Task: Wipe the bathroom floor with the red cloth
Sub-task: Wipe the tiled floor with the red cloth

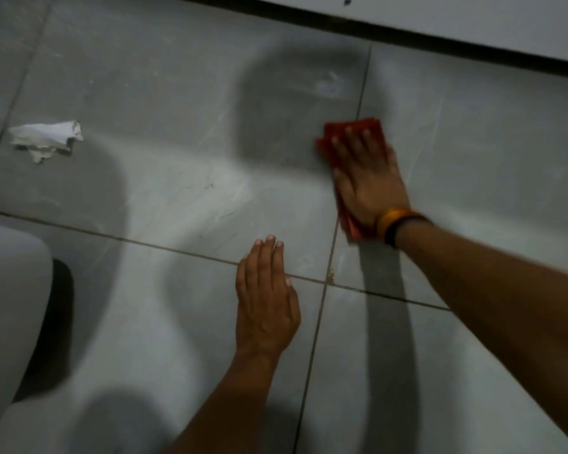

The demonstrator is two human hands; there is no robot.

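Red cloth (368,127) flat under splayed right hand (369,185); left hand (266,303) flat, empty, bracing on tile floor (164,103). Press evenly, overlap strokes along grout.

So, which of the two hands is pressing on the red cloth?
The right hand, with wristbands, lies flat on the red cloth. The left hand rests on bare tile.
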